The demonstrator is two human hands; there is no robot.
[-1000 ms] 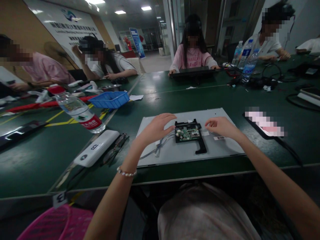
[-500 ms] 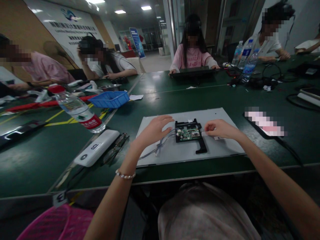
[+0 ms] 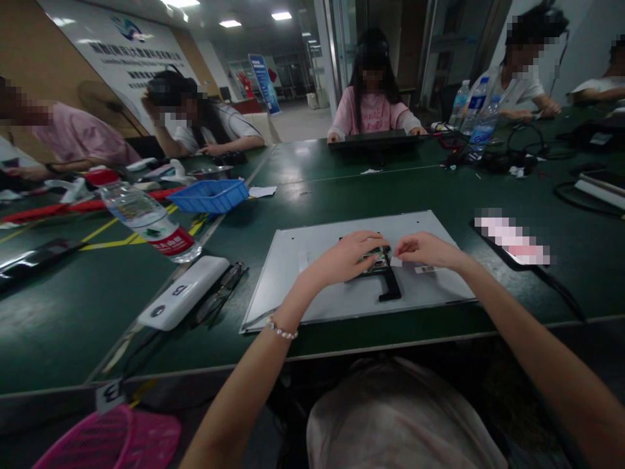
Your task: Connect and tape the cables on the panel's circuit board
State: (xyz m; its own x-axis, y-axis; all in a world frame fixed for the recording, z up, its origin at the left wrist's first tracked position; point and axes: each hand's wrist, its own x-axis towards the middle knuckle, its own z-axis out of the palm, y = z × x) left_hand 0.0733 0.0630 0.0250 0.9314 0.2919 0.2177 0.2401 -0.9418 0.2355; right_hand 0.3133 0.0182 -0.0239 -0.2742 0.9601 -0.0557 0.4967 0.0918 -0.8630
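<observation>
A flat pale grey panel (image 3: 278,277) lies in front of me on the table. On it sits a black plastic bracket (image 3: 390,286) around a green circuit board (image 3: 379,262). My left hand (image 3: 342,257) reaches over the board with fingers stretched and thumb apart, hiding much of it. My right hand (image 3: 424,251) is at the bracket's right side, its fingers curled together. Close under its fingertips is a small white tab (image 3: 396,262); I cannot tell whether they grip it. A white barcode label (image 3: 426,269) shows below that hand.
Left of the panel lie eyeglasses (image 3: 222,293), a white power bank (image 3: 185,293), a water bottle (image 3: 151,221) and a blue tray (image 3: 209,195). A phone (image 3: 510,241) with a cable lies at right. A pink basket (image 3: 112,436) stands below the table edge. Several people sit around.
My left hand has moved right, from the bracket's left side to over the circuit board. My right hand stays almost in place. The grey cables at the board's left are now mostly out of sight.
</observation>
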